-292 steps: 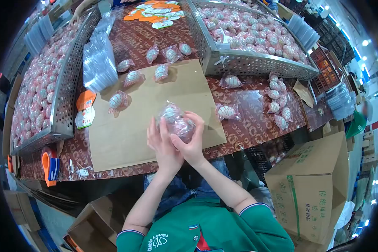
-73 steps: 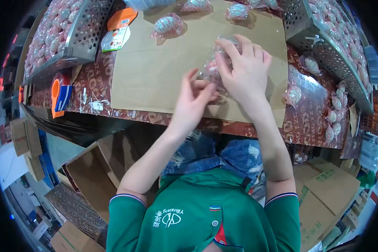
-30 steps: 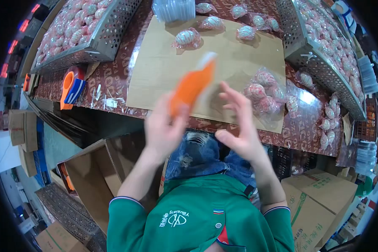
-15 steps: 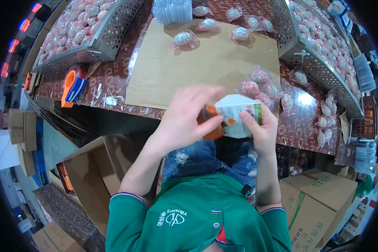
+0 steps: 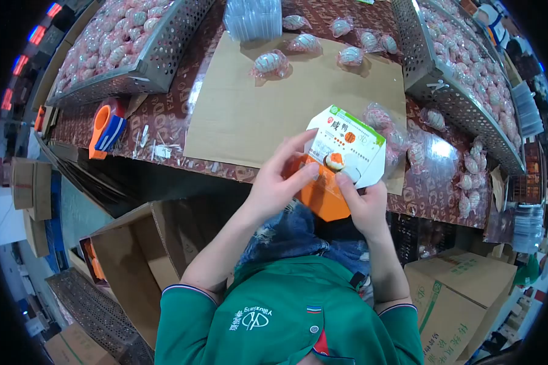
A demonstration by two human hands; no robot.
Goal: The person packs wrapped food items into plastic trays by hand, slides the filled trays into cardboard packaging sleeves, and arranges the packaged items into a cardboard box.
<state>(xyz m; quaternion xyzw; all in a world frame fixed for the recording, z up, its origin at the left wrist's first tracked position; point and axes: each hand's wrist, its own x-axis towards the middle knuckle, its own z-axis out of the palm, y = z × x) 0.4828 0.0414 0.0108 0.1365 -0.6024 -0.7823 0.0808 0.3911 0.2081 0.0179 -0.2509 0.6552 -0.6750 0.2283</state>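
An orange and white printed card (image 5: 347, 146) is held between both hands above the table's front edge, its printed white part away from me and its orange part nearer. My left hand (image 5: 286, 176) grips its left side, thumb on the front. My right hand (image 5: 364, 204) pinches its right lower side. Just beyond the card, partly hidden by it, a clear pack of wrapped eggs (image 5: 383, 125) rests on the right part of the cardboard sheet (image 5: 243, 103). Single wrapped eggs, one of them the egg (image 5: 269, 62), lie along the sheet's far side.
Metal crates full of wrapped eggs stand at left (image 5: 149, 67) and right (image 5: 429, 73). Clear plastic trays (image 5: 252, 21) are stacked at the back. An orange and blue tape dispenser (image 5: 106, 131) lies front left. Cardboard boxes stand below at left (image 5: 128, 249) and right (image 5: 460, 286).
The card, first blurred in my left hand, is now held in both hands with its printed face up. My right hand has closed on it. The egg pack has left my hands and rests on the sheet.
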